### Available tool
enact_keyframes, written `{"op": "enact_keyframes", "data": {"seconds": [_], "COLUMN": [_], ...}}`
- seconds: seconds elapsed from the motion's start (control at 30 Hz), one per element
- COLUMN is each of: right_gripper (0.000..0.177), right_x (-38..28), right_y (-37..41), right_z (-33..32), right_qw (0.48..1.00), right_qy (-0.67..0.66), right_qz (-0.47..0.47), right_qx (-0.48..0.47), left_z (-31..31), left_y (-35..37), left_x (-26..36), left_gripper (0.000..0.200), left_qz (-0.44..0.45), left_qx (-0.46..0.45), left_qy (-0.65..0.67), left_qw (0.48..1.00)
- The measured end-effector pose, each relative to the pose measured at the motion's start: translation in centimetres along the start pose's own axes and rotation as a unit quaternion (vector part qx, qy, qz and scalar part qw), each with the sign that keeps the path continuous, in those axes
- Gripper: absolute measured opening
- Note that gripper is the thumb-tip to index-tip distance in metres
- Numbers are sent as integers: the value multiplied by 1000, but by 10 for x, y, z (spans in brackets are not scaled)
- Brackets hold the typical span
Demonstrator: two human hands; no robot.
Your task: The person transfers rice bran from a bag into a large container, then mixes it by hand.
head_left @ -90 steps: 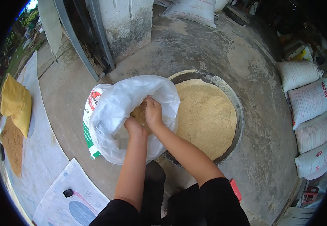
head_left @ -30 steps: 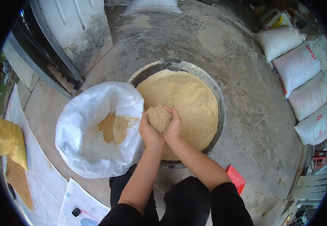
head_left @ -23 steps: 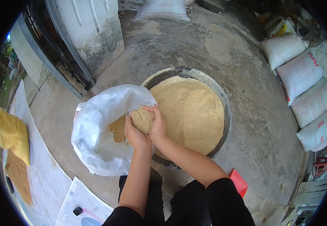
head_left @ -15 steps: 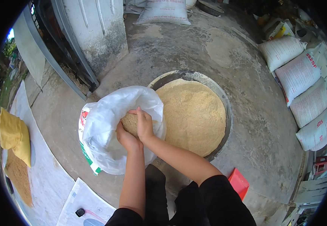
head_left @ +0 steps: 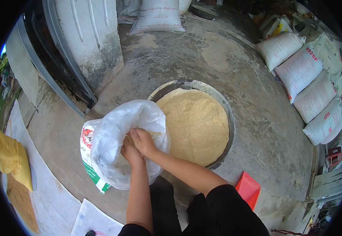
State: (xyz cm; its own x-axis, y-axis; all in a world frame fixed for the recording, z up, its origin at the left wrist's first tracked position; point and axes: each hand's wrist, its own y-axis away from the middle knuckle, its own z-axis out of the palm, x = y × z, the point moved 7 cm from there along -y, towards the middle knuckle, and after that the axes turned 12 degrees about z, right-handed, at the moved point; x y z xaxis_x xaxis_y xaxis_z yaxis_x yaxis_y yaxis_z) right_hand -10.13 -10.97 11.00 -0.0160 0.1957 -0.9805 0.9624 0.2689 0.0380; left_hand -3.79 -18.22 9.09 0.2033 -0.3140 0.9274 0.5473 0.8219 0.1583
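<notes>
My left hand (head_left: 130, 152) and my right hand (head_left: 143, 142) are pressed together with curled fingers inside the mouth of a sack. A little brownish meal shows between the fingers; the rest is hidden by the hands. The sack has a clear plastic liner (head_left: 107, 139) folded over its rim, and a printed white and green outside (head_left: 93, 176). Touching or very near its right side is a wide round metal basin (head_left: 231, 124), filled with pale yellow meal (head_left: 192, 126).
A red dustpan-like scoop (head_left: 248, 188) lies right of my legs. Several full white sacks (head_left: 300, 70) line the right side, and another sack (head_left: 158, 15) stands at the back. At left, a yellow bag (head_left: 14, 157) sits by a brown pile (head_left: 21, 202) on a sheet.
My cupped hands held a visible heap of brown meal; now they have closed together and turned, and little of it shows. The view has shifted slightly.
</notes>
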Motion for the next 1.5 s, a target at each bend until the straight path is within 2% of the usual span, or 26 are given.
{"op": "enact_keyframes", "data": {"seconds": [0.03,0.07,0.1,0.13,0.23,0.3,0.5,0.57,0.6,0.67,0.77,0.9,0.97,1.0,1.07,1.1,1.13,1.17,1.2,1.23,1.27,1.33,1.37,1.43,1.5], "right_gripper": [33,31,30,30,28,29,28,28,28,28,28,28,28,29,29,30,31,31,33,35,35,39,39,48,50], "right_x": [2,-3,-9,-9,-5,-3,39,53,60,75,100,102,105,103,107,114,121,125,130,137,142,167,176,205,222], "right_y": [2,5,10,13,22,30,75,88,95,104,112,123,122,122,123,121,117,112,108,102,95,89,83,68,61], "right_z": [-8,-12,-15,-25,-62,-96,-199,-221,-229,-239,-248,-240,-245,-247,-247,-253,-261,-262,-271,-279,-278,-275,-274,-262,-247], "right_qw": [1000,997,989,989,993,995,980,973,964,953,944,950,951,952,958,965,967,970,962,950,952,939,941,943,941], "right_qy": [2,55,108,110,85,60,159,189,221,254,278,275,283,273,256,204,154,151,134,117,117,104,103,60,11], "right_qz": [1,-47,-95,-95,-77,-80,-12,3,25,45,64,45,22,6,-3,27,54,59,88,114,114,171,169,243,263], "right_qx": [5,-20,-45,-41,-18,28,123,132,144,156,165,141,125,134,131,164,196,183,222,265,260,279,275,219,215], "left_z": [3,4,4,5,8,14,31,42,45,61,72,84,97,98,98,97,99,96,91,92,94,93,94,92,90], "left_y": [3,3,2,2,13,27,73,85,88,98,99,96,101,103,106,106,107,109,106,102,101,105,105,105,107], "left_x": [0,-5,-8,-10,-13,-15,-27,-31,-27,-17,-47,-79,-94,-102,-114,-114,-115,-115,-119,-125,-131,-140,-144,-152,-157], "left_gripper": [31,31,34,37,42,43,44,43,43,43,45,47,48,48,48,48,48,48,48,48,47,48,49,49,49], "left_qz": [-16,-18,2,23,58,48,17,62,60,81,107,89,110,104,138,130,129,126,121,155,188,198,214,209,207], "left_qx": [-10,-14,-36,-59,-79,-118,-213,-297,-298,-363,-397,-394,-420,-410,-436,-429,-435,-442,-436,-438,-440,-442,-447,-439,-434], "left_qy": [-27,-25,-41,-58,-114,-99,-82,-119,-119,-172,-184,-169,-213,-215,-314,-324,-372,-420,-428,-439,-448,-462,-473,-471,-469], "left_qw": [999,999,998,996,989,987,973,945,945,912,893,899,875,880,832,833,810,782,783,769,755,743,729,736,741]}}
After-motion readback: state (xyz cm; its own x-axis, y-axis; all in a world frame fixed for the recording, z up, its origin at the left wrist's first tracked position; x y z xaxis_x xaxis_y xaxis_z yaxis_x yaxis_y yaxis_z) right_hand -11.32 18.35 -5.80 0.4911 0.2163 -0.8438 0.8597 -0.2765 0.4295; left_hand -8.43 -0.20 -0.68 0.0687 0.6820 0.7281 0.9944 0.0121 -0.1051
